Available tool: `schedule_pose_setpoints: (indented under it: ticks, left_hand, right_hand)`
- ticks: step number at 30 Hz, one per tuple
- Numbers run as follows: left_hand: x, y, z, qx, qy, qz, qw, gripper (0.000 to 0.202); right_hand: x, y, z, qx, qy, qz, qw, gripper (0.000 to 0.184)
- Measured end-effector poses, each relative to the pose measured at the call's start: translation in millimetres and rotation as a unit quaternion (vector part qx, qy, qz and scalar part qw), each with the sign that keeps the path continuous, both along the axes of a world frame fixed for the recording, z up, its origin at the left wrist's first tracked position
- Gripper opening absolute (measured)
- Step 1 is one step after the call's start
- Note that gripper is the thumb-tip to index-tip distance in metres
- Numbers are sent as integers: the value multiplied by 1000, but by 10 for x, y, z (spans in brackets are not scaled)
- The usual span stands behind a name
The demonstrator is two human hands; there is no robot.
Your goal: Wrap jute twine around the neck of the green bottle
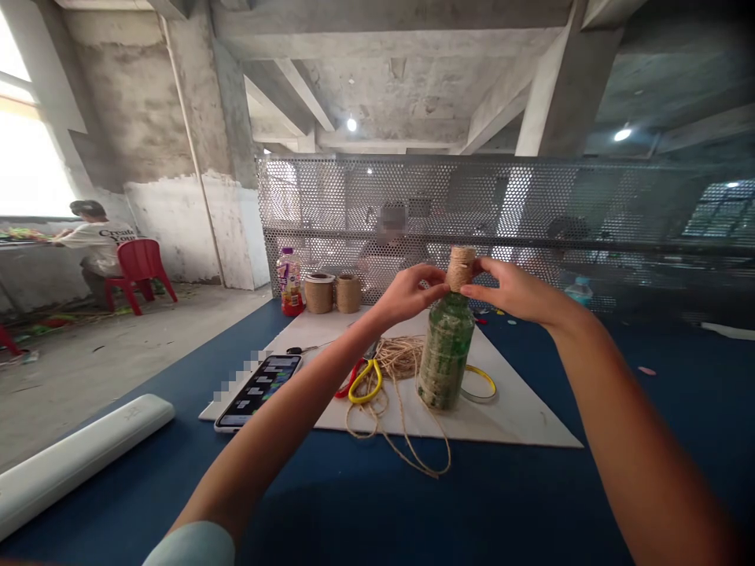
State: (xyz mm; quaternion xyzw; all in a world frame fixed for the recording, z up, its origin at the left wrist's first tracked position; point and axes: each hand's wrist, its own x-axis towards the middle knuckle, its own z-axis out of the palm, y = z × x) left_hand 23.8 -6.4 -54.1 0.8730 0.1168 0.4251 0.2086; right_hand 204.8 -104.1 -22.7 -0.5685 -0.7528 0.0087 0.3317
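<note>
A green glass bottle (pixel 447 354) stands tilted slightly on a white board (pixel 519 420). Its neck is wrapped in twine (pixel 461 267). My left hand (pixel 416 289) pinches the lower left side of the wrapped neck with thumb and fingers. From the other side, my right hand (pixel 512 291) grips the neck, thumb in front and fingers partly behind it. A loose heap of twine (pixel 401 355) lies left of the bottle, with strands looping over the board's front edge. Scissors (pixel 366 381) with red and yellow handles rest beside it. A yellow tape roll (pixel 488 384) lies right of the bottle.
A phone (pixel 259 393) lies on the board's left side. Two twine spools (pixel 333 294) and a drink bottle (pixel 291 283) stand at the back. A long white case (pixel 88 460) lies at the left table edge. Beyond a perforated metal screen (pixel 330 196) sits a person.
</note>
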Motion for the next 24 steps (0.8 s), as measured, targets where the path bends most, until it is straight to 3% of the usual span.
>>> schedule_pose_setpoints:
  ticks: [10,15,18,21,24]
  left_hand:
    - [-62,-76,47,131,25,89,987,14]
    - [-80,-95,53,251,40,161,954,19]
    - [-98,-48,89,230,41,109,966,18]
    - [-149,28,119,147,68,36,986,17]
    - [-224,145,57,91,134,75,984,24]
  right_hand:
    - [-18,16,3,-3,31,55,998,36]
    - [-107,34,-8,9,30,-8,999,49]
    - [-98,77,-31,6,49,20,999,49]
    - [-65,107,-45,16,55,14,998,48]
    - [-41,106,-47,31,51,-2,998,47]
